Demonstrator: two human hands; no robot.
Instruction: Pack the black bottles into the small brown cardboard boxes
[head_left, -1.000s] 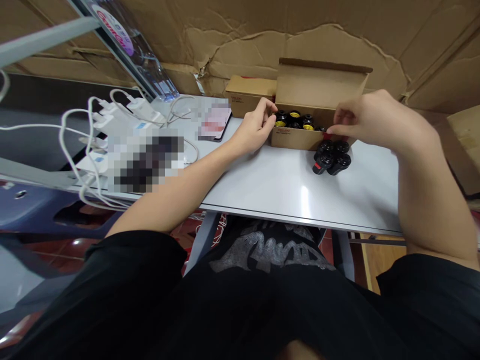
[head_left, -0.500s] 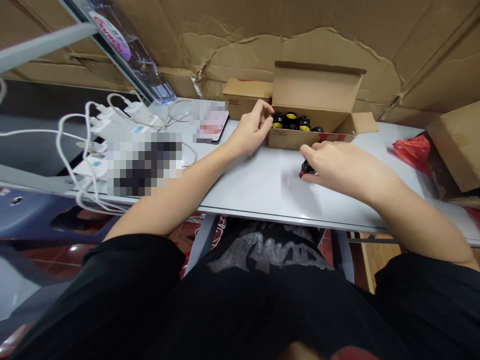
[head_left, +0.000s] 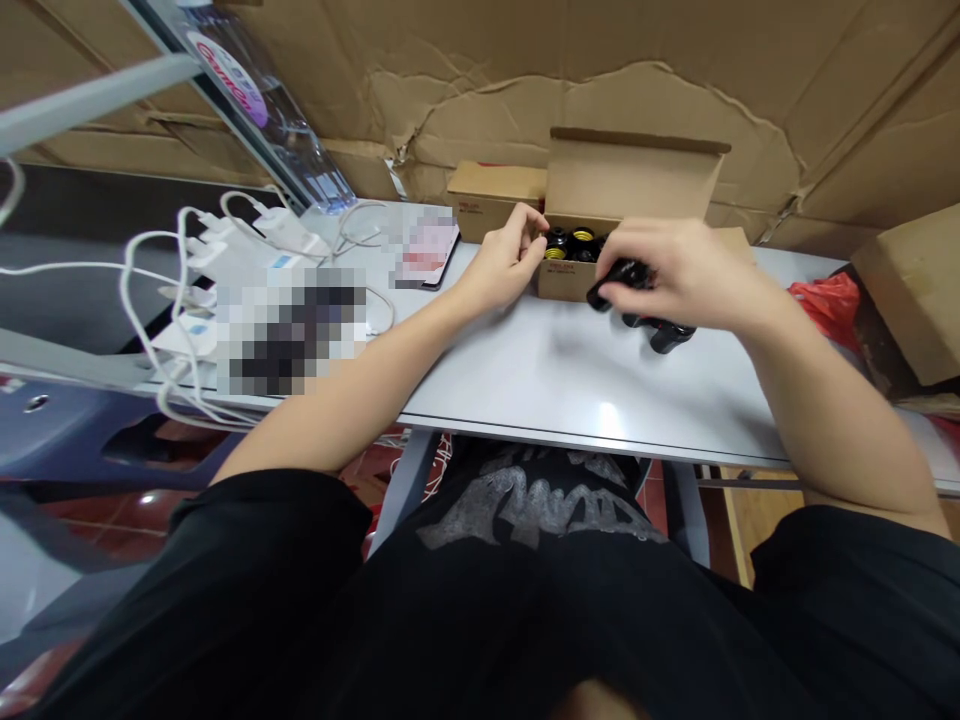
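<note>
An open cardboard box (head_left: 630,180) stands at the back of the white table (head_left: 555,380), with black and brass lamp sockets (head_left: 571,243) inside. My left hand (head_left: 504,262) rests against the box's left end, fingers curled on its corner. My right hand (head_left: 671,272) is closed on a black lamp socket (head_left: 616,277), lifted just in front of the box. More black sockets (head_left: 664,333) lie on the table under that hand.
A closed small carton (head_left: 491,195) sits left of the box. White chargers and cables (head_left: 217,270) and a phone (head_left: 427,245) lie on the left. A red bag (head_left: 821,297) and a cardboard box (head_left: 911,290) are at the right. Crumpled cardboard (head_left: 525,80) lines the back.
My right hand went from the box's front edge down to the sockets on the table, closed on one and raised it toward the box. My left hand stayed at the box.
</note>
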